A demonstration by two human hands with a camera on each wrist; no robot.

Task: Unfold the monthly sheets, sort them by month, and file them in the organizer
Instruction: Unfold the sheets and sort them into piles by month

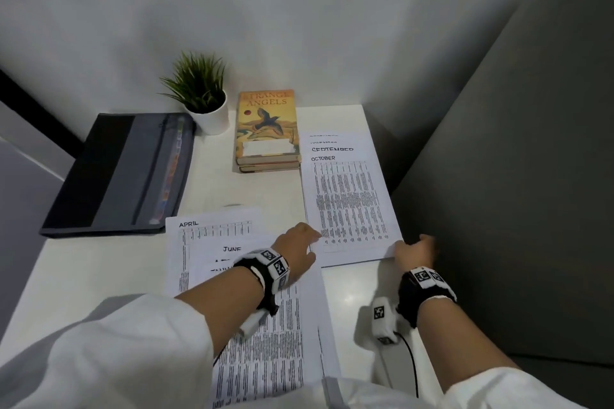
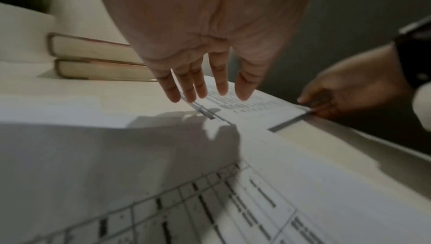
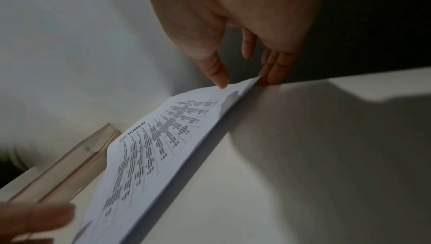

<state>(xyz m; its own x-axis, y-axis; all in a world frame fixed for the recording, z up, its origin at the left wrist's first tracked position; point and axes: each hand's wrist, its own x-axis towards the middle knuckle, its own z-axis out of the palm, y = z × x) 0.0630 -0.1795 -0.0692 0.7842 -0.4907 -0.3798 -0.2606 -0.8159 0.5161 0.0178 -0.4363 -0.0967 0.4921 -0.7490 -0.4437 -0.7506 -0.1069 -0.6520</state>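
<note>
The right hand [image 1: 415, 251] is pinching the near right corner of the white printed stack topped by the OCTOBER sheet [image 1: 349, 199]: in the right wrist view its thumb is sitting on top of the corner and its fingers [image 3: 275, 74] are tucking under the lifted edge. The left hand [image 1: 299, 242] is hanging flat and released, its straight fingers [image 2: 242, 89] hovering over or just brushing the stack's near left corner; whether they are touching I cannot tell.

That stack is lying at about two o'clock on the white desk [image 1: 352, 295], near its right edge, with SEPTEMBER and another heading peeking out at its far end. A second fanned pile of white printed sheets, with APRIL [image 1: 206, 229] and JUNE showing, is lying at six o'clock under the left forearm. The dark grey fabric organizer [image 1: 109, 176] is waiting at ten o'clock, well apart from both piles.

The risks, as I judge them: with only a corner pinched, the top sheet may be peeling away alone, or the lower sheets may be sliding off the desk's right edge. October is lying over September, so lifting the stack as it is could be carrying a wrong order into the organizer. The left forearm could also be dragging and scrambling the near pile.
</note>
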